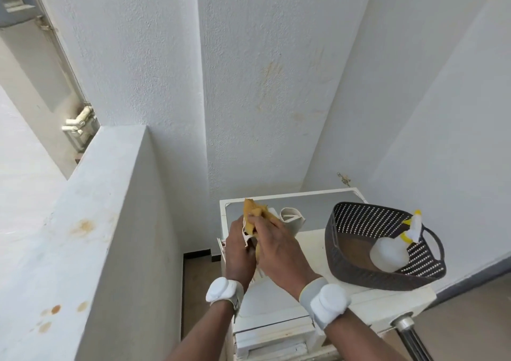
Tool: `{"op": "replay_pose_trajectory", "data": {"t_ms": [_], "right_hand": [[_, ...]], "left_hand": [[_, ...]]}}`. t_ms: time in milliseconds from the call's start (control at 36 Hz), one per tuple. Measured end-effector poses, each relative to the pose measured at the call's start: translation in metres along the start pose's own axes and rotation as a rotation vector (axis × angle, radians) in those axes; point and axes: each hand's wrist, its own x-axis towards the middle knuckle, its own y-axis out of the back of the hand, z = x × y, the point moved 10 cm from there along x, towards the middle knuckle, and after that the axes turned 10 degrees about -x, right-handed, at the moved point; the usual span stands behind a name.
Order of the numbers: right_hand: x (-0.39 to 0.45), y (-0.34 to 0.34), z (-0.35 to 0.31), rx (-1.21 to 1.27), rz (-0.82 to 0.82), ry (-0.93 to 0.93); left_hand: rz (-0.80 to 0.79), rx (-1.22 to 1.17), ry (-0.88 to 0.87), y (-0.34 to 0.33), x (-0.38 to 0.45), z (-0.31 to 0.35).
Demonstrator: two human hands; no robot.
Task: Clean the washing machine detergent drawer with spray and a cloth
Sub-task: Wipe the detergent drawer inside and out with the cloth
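While left hand (pixel 240 247) grips drawer (pixel 290 219), right hand (pixel 278 246) presses cloth (pixel 253 211)

A basket (pixel 359 266) is sitting on the washing machine (pixel 309 253) at three o'clock from the hands, holding a spray bottle (pixel 392 251). A low wall (pixel 83 236) is standing at nine o'clock.

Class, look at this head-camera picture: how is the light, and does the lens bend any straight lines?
Head view: soft, even daylight, no harsh glare; faint shadows under the basket. Wide-angle lens bows the walls and the ledge outward. The cloth and both hands, left hand and right hand, look slightly soft.
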Motion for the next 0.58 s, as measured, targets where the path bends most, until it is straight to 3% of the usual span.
{"op": "replay_pose_trajectory", "data": {"t_ms": [56, 222, 361, 417, 500, 583], "right_hand": [[-0.002, 0.007, 0.007, -0.092, 0.028, 0.005], [-0.032, 0.020, 0.104, -0.160, 0.045, -0.346], [-0.039, 0.013, 0.117, -0.140, 0.047, -0.346], [-0.036, 0.026, 0.127, 0.055, 0.154, -0.488], [-0.038, 0.057, 0.148, 0.551, 0.445, -0.715], [-0.044, 0.071, 0.158, 0.828, 0.567, -0.799]], "left_hand": [[0.025, 0.001, -0.004, 0.001, -0.001, -0.003], [0.029, 0.016, 0.007, -0.001, -0.001, -0.006], [0.051, 0.024, 0.008, 0.001, -0.001, -0.006], [0.040, 0.027, 0.013, -0.001, 0.000, -0.006], [0.016, 0.031, 0.016, -0.001, 0.000, -0.005], [-0.031, 0.057, 0.047, -0.001, -0.002, -0.011]]}}
